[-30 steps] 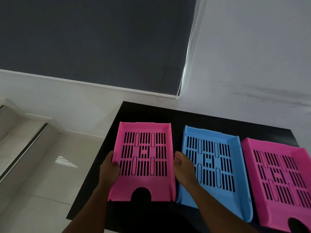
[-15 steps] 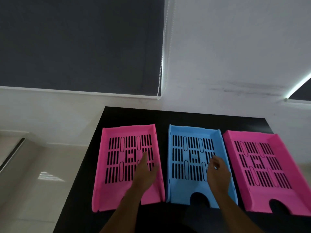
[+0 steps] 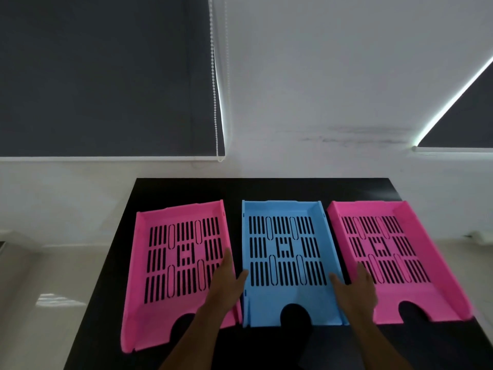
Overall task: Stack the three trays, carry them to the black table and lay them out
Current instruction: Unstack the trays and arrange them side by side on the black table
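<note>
Three slotted trays lie side by side on the black table [image 3: 186, 190]: a pink tray [image 3: 149, 324] on the left, a blue tray [image 3: 266, 303] in the middle, a second pink tray [image 3: 426, 303] on the right. My left hand [image 3: 224, 287] rests over the gap between the left pink tray and the blue one, thumb at the blue tray's left wall. Over the blue tray's right wall lies my right hand [image 3: 357, 289], its fingers stretched onto the right pink tray. Both hands have their fingers spread and grip nothing.
The table stands against a white wall [image 3: 320, 89]. A dark roller blind [image 3: 106, 76] with a bead cord hangs at the back left, another blind at the far right. Pale glossy floor [image 3: 53, 289] shows to the left of the table.
My hands let go of the left pink tray and moved right, ending at either side of the blue tray. The view swung right, so all three trays now sit centred.
</note>
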### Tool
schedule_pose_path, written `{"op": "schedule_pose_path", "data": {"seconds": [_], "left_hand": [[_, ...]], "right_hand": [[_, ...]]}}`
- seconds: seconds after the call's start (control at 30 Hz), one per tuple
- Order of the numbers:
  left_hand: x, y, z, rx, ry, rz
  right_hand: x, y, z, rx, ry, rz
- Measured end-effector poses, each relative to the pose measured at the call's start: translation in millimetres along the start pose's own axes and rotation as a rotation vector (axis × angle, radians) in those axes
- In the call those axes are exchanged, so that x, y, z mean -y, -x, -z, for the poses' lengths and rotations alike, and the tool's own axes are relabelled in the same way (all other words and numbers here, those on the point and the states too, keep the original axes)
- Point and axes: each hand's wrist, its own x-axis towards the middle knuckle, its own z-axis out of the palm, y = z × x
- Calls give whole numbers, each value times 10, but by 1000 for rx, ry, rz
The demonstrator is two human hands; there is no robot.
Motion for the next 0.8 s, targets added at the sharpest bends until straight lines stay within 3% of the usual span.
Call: {"op": "schedule_pose_path", "data": {"seconds": [0.5,0.8], "left_hand": [[-125,78,-217,4,-57,-64],[-126,99,-333,0,-103,-58]], "right_hand": [[-93,-28,40,90,-178,53],[-108,5,98,56,-263,66]]}}
